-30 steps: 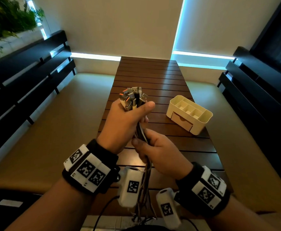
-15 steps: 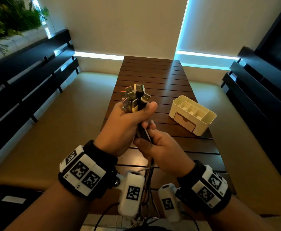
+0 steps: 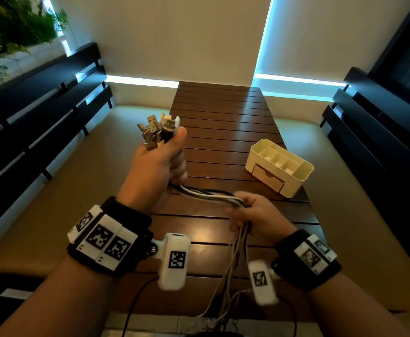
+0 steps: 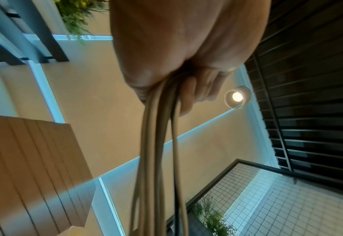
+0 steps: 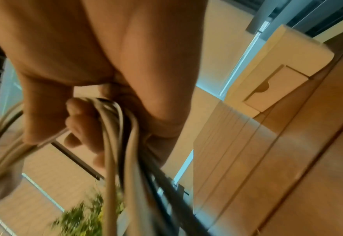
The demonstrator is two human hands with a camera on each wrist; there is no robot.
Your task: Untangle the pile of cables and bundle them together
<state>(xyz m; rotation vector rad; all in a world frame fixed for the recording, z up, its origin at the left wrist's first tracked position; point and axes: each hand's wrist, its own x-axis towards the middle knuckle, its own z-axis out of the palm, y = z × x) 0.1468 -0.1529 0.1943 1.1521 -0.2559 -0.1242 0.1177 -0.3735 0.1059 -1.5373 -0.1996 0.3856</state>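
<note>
My left hand (image 3: 159, 164) grips a bundle of white, grey and black cables (image 3: 208, 194) just below their plugs (image 3: 157, 130), which stick up out of the fist. The cables run rightward from that fist into my right hand (image 3: 250, 212), whose fingers are curled round them lower down. Below the right hand the loose ends (image 3: 233, 268) hang past the table's near edge. In the left wrist view the cables (image 4: 156, 143) trail out of the closed left hand (image 4: 178, 68). The right wrist view shows the fingers (image 5: 81, 126) wrapped round the cables (image 5: 118, 135).
A cream desk organiser (image 3: 280, 166) with compartments and a small drawer stands on the slatted wooden table (image 3: 223, 113), to the right of my hands. Dark benches (image 3: 41, 113) line both sides of the table. Cushioned seats lie beneath them.
My left hand has lifted the plug ends up and to the left. My right hand has slid down the cables and to the right, drawing a stretch of them out between the hands.
</note>
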